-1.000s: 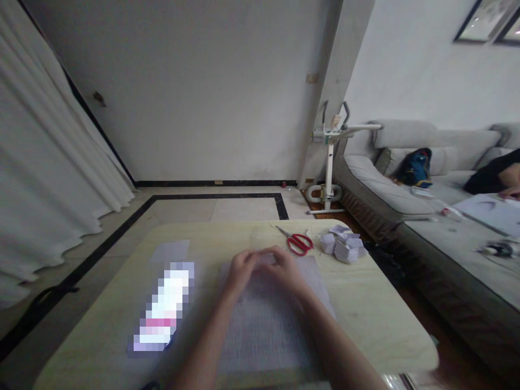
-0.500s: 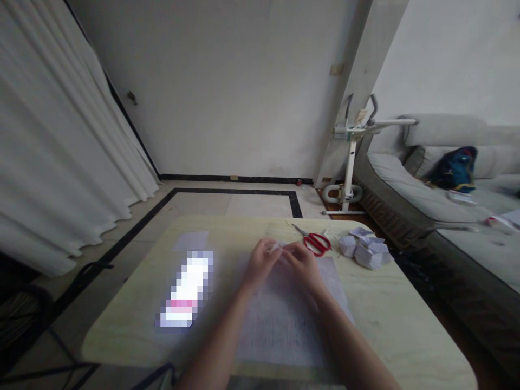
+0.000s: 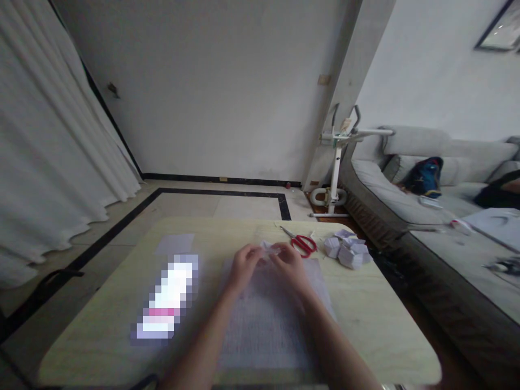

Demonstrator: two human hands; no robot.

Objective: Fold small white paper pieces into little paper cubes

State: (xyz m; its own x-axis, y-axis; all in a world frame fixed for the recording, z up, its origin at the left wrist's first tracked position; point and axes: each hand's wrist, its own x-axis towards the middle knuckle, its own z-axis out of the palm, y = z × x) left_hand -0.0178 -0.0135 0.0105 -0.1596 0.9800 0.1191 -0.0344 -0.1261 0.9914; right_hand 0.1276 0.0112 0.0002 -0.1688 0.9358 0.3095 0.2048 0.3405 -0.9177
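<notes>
Between my two hands, above the table's middle, is a small piece of folded white paper point(image 3: 268, 247). My left hand point(image 3: 245, 265) pinches its left side, and my right hand point(image 3: 290, 266) grips its right side; the fingers partly cover it. Under both hands and forearms lies a large pale sheet point(image 3: 270, 333) with faint marks. Red-handled scissors point(image 3: 304, 245) rest just beyond my right hand, blades pointing away to the left. Farther right sits a cluster of several folded white paper pieces point(image 3: 350, 253).
A bright, pixelated rectangle point(image 3: 167, 299) lies on the left of the wooden table point(image 3: 385, 325), with a flat paper piece point(image 3: 175, 244) behind it. Beyond the table are an exercise machine point(image 3: 336, 168), a grey sofa point(image 3: 455, 238) and a white curtain point(image 3: 52, 135).
The view has turned slightly right, so table and hands appear farther left. Both hands keep hold of the folded paper, a little more of which shows between the fingers.
</notes>
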